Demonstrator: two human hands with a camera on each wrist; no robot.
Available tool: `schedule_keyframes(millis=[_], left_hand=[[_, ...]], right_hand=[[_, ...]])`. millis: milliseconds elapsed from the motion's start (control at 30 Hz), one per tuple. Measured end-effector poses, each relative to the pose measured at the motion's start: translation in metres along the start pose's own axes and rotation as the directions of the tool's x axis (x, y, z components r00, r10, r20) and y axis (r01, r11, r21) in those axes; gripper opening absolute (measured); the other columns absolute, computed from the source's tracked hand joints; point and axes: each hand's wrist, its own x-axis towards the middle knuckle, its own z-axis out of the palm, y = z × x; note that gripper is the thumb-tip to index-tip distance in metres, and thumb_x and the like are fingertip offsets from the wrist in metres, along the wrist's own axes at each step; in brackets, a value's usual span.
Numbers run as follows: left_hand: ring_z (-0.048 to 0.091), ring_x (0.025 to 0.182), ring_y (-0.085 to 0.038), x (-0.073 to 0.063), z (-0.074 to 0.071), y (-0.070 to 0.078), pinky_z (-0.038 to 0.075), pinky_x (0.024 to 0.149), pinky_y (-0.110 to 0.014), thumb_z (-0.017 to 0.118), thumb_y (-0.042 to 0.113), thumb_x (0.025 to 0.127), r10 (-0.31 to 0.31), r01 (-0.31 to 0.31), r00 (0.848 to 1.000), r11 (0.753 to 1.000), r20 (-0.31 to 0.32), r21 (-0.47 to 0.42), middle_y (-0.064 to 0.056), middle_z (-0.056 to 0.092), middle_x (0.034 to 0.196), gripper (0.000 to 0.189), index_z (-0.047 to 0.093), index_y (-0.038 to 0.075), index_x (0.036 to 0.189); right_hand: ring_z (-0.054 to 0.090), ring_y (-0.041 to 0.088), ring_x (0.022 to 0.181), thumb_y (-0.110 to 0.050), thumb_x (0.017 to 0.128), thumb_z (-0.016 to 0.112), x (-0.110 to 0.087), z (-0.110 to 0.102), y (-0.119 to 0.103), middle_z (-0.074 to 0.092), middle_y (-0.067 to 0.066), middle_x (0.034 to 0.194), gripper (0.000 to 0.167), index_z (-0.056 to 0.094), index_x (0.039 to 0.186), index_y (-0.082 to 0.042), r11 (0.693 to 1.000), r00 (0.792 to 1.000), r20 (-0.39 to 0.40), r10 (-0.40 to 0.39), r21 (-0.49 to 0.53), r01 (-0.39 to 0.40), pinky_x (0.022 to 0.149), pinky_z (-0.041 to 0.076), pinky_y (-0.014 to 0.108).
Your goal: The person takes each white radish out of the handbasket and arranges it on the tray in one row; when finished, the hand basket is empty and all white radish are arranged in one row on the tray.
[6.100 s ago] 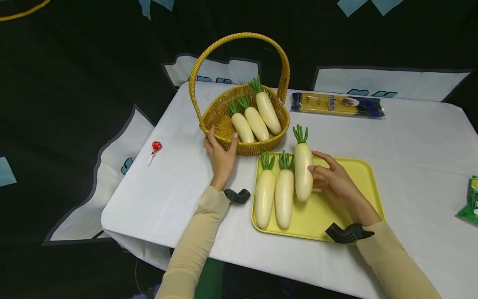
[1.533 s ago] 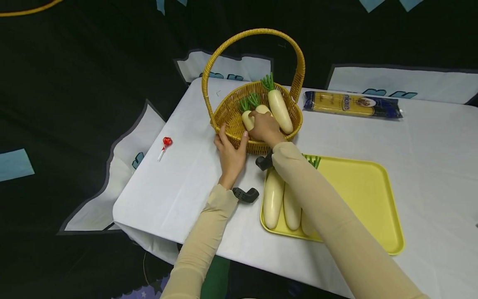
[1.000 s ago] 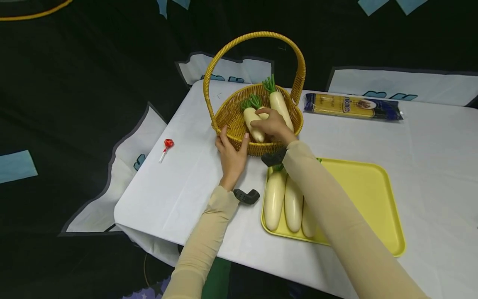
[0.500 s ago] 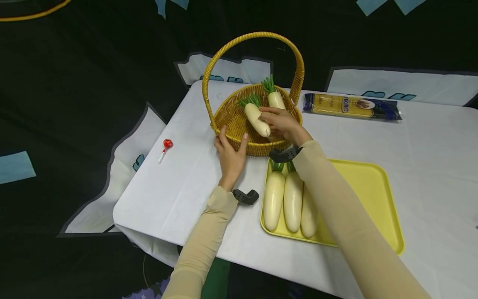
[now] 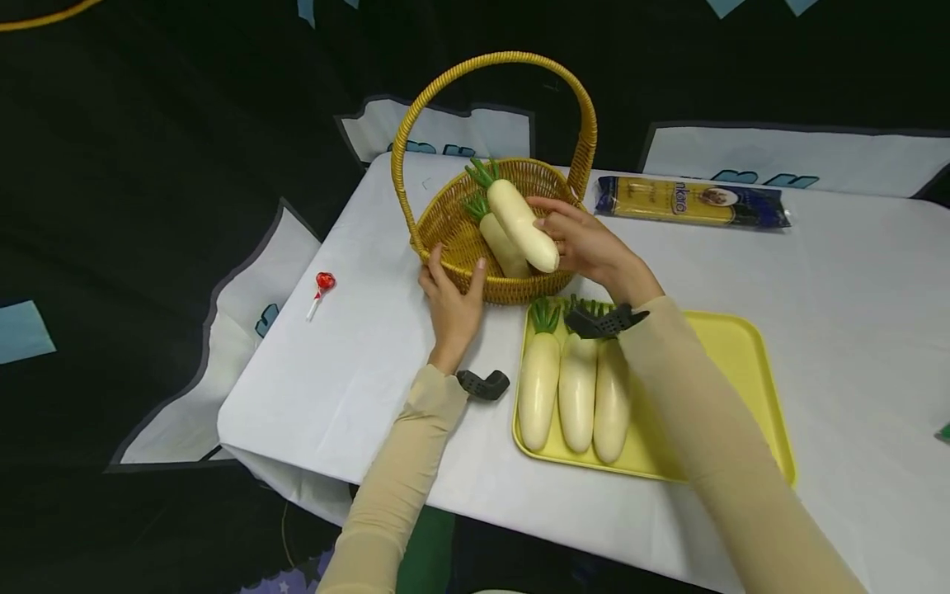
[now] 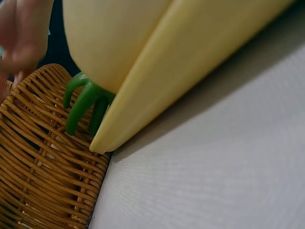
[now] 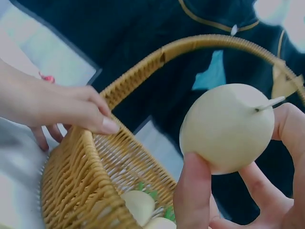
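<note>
My right hand (image 5: 594, 247) pinches a white radish (image 5: 519, 223) between thumb and fingers, holding it tilted above the wicker basket (image 5: 512, 290), green stalks toward the back left. In the right wrist view its rounded root end faces the camera. My left hand (image 5: 454, 309) grips the basket's near rim, thumb and fingers on either side of it. Another radish (image 5: 503, 247) lies in the basket, partly covered by the held one; the right wrist view shows two root ends (image 7: 138, 206) inside. On the yellow tray (image 5: 735, 355), three radishes (image 5: 577, 392) lie side by side at its left.
The basket's tall arched handle (image 5: 505, 59) stands over its opening. A spaghetti packet (image 5: 690, 202) lies at the table's back edge, and a red lollipop (image 5: 324, 282) lies left of the basket. A green object (image 5: 944, 432) shows at the far right edge.
A third radish has gone onto the tray since the oldest frame. In the last second my right hand has lifted another radish up inside the basket. My left hand stays on the rim.
</note>
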Motion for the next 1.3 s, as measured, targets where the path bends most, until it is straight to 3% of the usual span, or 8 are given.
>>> schedule_keyframes(millis=[200,433,633,767,900,1167,1300], left_hand=[[0.035,0.121,-0.04,0.002,-0.001,0.0,0.035,0.095,-0.053,0.047,0.06,0.084,0.003,-0.003,1.0,1.0,-0.01,-0.016,-0.021,0.018,0.141,0.074,0.017,0.025,0.141],[0.034,0.122,-0.04,0.0,0.0,0.0,0.035,0.095,-0.053,0.046,0.061,0.084,0.0,0.0,1.0,1.0,0.013,-0.021,-0.02,0.016,0.141,0.075,0.016,0.025,0.142],[0.033,0.123,-0.039,0.003,-0.001,-0.001,0.035,0.095,-0.053,0.044,0.062,0.084,0.008,-0.007,1.0,1.0,0.015,-0.022,-0.019,0.015,0.142,0.074,0.014,0.027,0.142],[0.033,0.123,-0.04,0.002,0.0,-0.001,0.035,0.094,-0.054,0.044,0.063,0.083,0.0,0.0,1.0,1.0,0.018,-0.017,-0.02,0.015,0.142,0.074,0.014,0.028,0.142],[0.033,0.123,-0.04,0.002,0.0,-0.001,0.035,0.094,-0.054,0.044,0.063,0.084,0.001,-0.001,1.0,1.0,0.021,-0.019,-0.02,0.015,0.142,0.074,0.014,0.027,0.142],[0.034,0.123,-0.04,0.004,0.0,-0.002,0.035,0.095,-0.054,0.044,0.063,0.083,0.003,-0.003,1.0,1.0,0.015,-0.022,-0.02,0.016,0.142,0.075,0.015,0.027,0.142],[0.034,0.123,-0.04,0.003,0.0,-0.002,0.035,0.094,-0.054,0.043,0.064,0.083,0.001,-0.001,1.0,1.0,0.02,-0.022,-0.02,0.016,0.141,0.074,0.014,0.028,0.142]], right_hand=[[0.058,0.011,0.076,-0.012,0.093,0.042,-0.049,-0.02,0.002,0.052,0.0,0.108,0.047,0.034,0.139,-0.019,0.994,0.992,0.088,-0.094,0.057,0.089,0.059,0.048,0.025],[0.057,0.007,0.07,-0.01,0.095,0.042,-0.123,-0.056,0.026,0.061,-0.003,0.09,0.04,0.041,0.132,-0.022,0.994,0.992,0.078,-0.102,-0.033,0.105,0.057,0.047,0.023],[0.061,0.005,0.077,-0.013,0.095,0.044,-0.171,-0.065,0.064,0.063,-0.007,0.097,0.041,0.039,0.134,-0.023,0.99,0.995,-0.062,-0.084,-0.121,0.077,0.058,0.049,0.024],[0.058,0.0,0.084,-0.021,0.093,0.05,-0.196,-0.057,0.089,0.06,-0.014,0.096,0.045,0.037,0.137,-0.025,0.951,0.97,-0.232,-0.067,-0.31,-0.008,0.064,0.048,0.025],[0.057,-0.001,0.083,-0.023,0.091,0.054,-0.21,-0.046,0.107,0.056,-0.014,0.096,0.049,0.037,0.137,-0.024,0.902,0.935,-0.344,-0.084,-0.425,-0.075,0.063,0.05,0.028],[0.057,-0.001,0.076,-0.016,0.087,0.06,-0.214,-0.024,0.122,0.049,0.007,0.102,0.053,0.037,0.135,-0.016,0.878,0.896,-0.42,-0.143,-0.471,-0.08,0.058,0.052,0.029],[0.055,-0.003,0.077,-0.015,0.088,0.059,-0.213,-0.019,0.125,0.044,0.015,0.107,0.053,0.035,0.135,-0.013,0.865,0.892,-0.427,-0.148,-0.494,-0.093,0.058,0.052,0.027]])
